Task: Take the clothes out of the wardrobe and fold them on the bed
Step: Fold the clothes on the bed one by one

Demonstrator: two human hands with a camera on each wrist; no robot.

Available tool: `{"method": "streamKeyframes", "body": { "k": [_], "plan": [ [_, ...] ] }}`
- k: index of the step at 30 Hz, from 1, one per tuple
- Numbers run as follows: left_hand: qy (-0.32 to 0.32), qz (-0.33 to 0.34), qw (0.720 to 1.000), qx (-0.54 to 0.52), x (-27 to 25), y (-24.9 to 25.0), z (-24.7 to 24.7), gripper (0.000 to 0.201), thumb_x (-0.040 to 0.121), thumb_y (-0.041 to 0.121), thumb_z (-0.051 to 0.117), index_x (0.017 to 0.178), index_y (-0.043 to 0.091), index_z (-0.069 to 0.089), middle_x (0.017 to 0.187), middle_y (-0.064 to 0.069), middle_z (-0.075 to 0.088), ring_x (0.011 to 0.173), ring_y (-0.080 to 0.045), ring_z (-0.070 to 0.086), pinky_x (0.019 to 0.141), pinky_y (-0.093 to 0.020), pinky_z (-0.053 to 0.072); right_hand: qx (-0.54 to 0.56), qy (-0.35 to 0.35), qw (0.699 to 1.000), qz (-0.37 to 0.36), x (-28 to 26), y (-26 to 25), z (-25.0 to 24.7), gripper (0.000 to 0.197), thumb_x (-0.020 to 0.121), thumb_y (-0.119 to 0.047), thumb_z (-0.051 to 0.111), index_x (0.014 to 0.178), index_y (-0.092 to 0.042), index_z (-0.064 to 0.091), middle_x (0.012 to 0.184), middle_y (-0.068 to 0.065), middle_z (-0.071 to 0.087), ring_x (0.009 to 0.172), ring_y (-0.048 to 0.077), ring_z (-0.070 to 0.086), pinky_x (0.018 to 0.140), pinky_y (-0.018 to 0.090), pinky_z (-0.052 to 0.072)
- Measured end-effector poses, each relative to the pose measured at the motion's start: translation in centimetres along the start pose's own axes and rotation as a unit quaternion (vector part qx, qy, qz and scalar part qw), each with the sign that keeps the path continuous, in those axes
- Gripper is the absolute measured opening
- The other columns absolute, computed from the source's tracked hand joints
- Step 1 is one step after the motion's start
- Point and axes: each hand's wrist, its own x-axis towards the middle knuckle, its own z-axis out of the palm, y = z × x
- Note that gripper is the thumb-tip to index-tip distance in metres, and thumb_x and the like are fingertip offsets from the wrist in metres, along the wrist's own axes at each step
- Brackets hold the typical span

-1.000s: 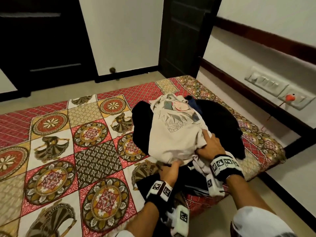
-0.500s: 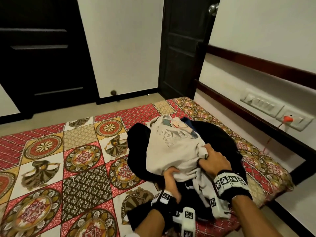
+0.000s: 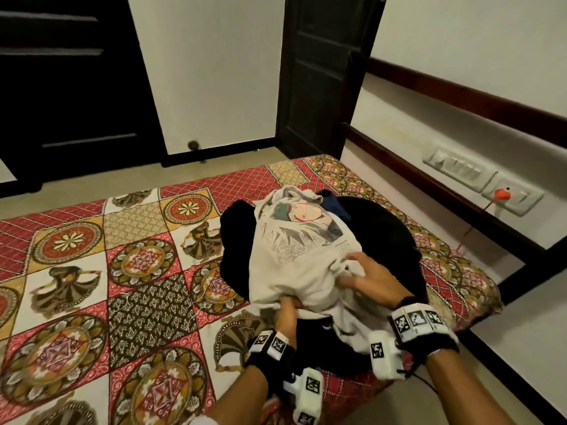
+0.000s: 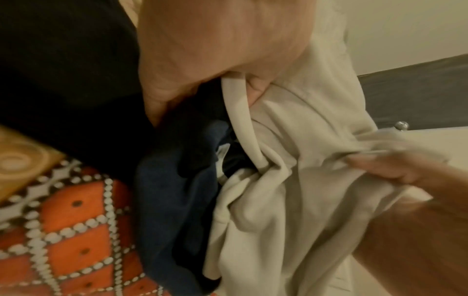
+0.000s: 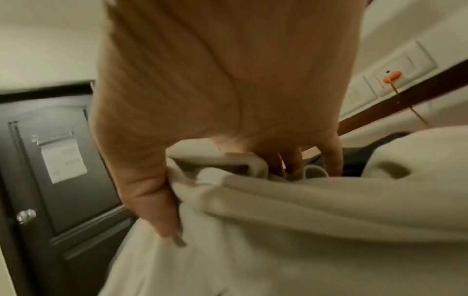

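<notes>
- Cream printed cotton T-shirt point(image 3: 294, 256) lies crumpled on top of a heap of dark clothes point(image 3: 386, 231) at centre right of the head view, near the right-hand end of the red and gold patterned bedspread point(image 3: 92, 271).
- Right hand point(image 3: 371, 280) sits on the shirt's near right part; the right wrist view shows thumb and fingers point(image 5: 291, 160) curled into a bunched fold of it (a real pinch, not a resting touch).
- Left hand point(image 3: 285, 314) is tucked under the shirt's near hem; the left wrist view shows cream cloth caught between thumb and palm.
- Key relation: the shirt's long axis runs away from both grips towards the upper centre of the frame, printed end farthest.
- Both hands hold the near edge, the right one slightly deeper in.
- Judgement: next, lift the shirt clear of the heap towards the bare spread at left.
</notes>
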Motion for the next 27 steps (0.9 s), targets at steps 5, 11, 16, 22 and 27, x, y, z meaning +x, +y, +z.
{"method": "streamKeyframes", "body": {
  "k": [5,11,16,22,27],
  "plan": [
    [0.083,0.017,0.996,-0.001,-0.7,1.7,-4.0,0.064,0.047,0.051,0.067,0.095,0.009,0.077,0.099,-0.013,0.077,0.090,-0.034,0.073,0.088,-0.053,0.059,-0.126,0.187,0.974,-0.011,-2.3,-4.0,0.3,0.047,0.075,-0.047,0.065,0.113,-0.021,0.075,0.114,0.007,0.075,0.112,0.033,0.066,0.097,0.041,0.045],
    [0.089,0.133,0.987,-0.028,-9.6,9.3,-4.6,0.037,0.085,0.033,0.064,0.106,0.002,0.070,0.106,-0.018,0.072,0.095,-0.038,0.069,0.089,-0.053,0.058,-0.065,0.324,0.944,-0.017,-4.8,-8.6,-1.6,0.007,0.086,-0.019,0.065,0.087,-0.018,0.071,0.085,0.017,0.072,0.086,0.043,0.067,0.072,0.040,0.048],
    [-0.008,0.243,0.967,-0.078,-17.9,21.1,-5.6,0.037,0.097,0.036,0.056,0.108,0.002,0.067,0.107,-0.018,0.073,0.100,-0.036,0.070,0.094,-0.052,0.057,0.013,0.399,0.913,-0.085,-7.4,-15.8,-7.8,0.018,0.099,-0.029,0.061,0.104,-0.018,0.074,0.094,0.013,0.075,0.090,0.036,0.068,0.079,0.036,0.048],
    [-0.074,0.386,0.912,-0.116,-30.5,37.3,-10.4,0.016,0.101,0.025,0.055,0.100,0.011,0.062,0.095,-0.011,0.062,0.090,-0.025,0.062,0.071,-0.035,0.055,0.090,0.426,0.881,-0.186,-12.6,-29.1,-14.3,0.024,0.097,-0.039,0.056,0.102,-0.023,0.074,0.098,0.005,0.077,0.097,0.034,0.068,0.082,0.038,0.054],
    [-0.114,0.558,0.817,-0.087,-43.8,45.3,-17.5,0.013,0.103,0.014,0.049,0.099,0.010,0.061,0.089,-0.011,0.065,0.080,-0.022,0.065,0.076,-0.038,0.055,0.154,0.466,0.820,-0.295,-20.4,-42.5,-19.8,0.027,0.098,-0.035,0.057,0.115,-0.026,0.076,0.113,0.003,0.077,0.110,0.030,0.067,0.093,0.036,0.051]
  ]
}}
